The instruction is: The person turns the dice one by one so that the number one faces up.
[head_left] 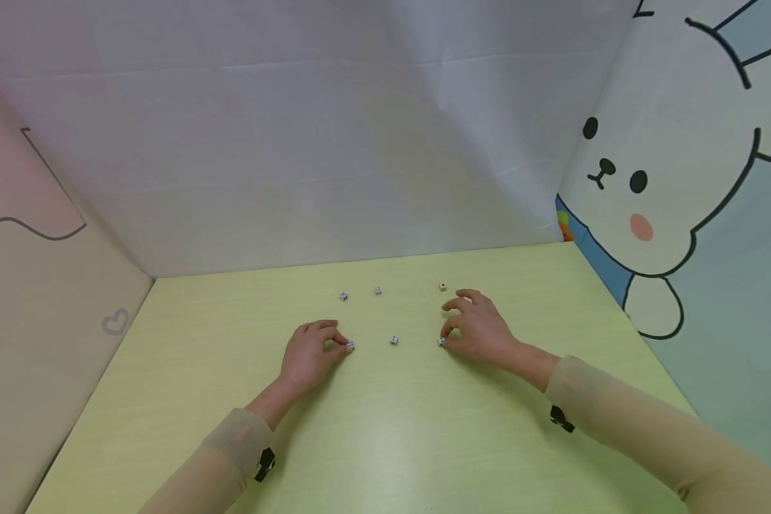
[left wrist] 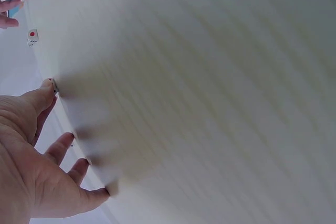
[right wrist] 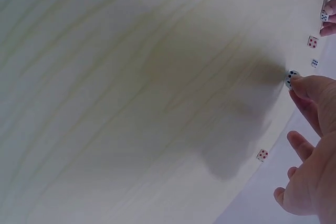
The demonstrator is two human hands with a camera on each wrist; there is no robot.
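My left hand [head_left: 313, 355] pinches a small white die [head_left: 350, 345] between thumb and index finger at the table's middle; the left wrist view shows this die [left wrist: 54, 86] at the thumb tip, other fingers spread. My right hand [head_left: 482, 331] pinches another die [head_left: 441, 341], whose dark dots show in the right wrist view, where the die [right wrist: 292, 79] sits at the thumb tip. Between the two hands lies a single die [head_left: 394, 340]. Farther back are three dice: one [head_left: 343, 295] behind my left hand, one [head_left: 378, 290] near it, and one [head_left: 442, 286] beyond my right fingers.
The pale yellow-green table [head_left: 385, 442] meets a whitish cloth wall [head_left: 295, 157] at its back edge. A printed panel with a cartoon animal [head_left: 668, 193] stands on the right, and a pink and cream panel [head_left: 45, 307] on the left.
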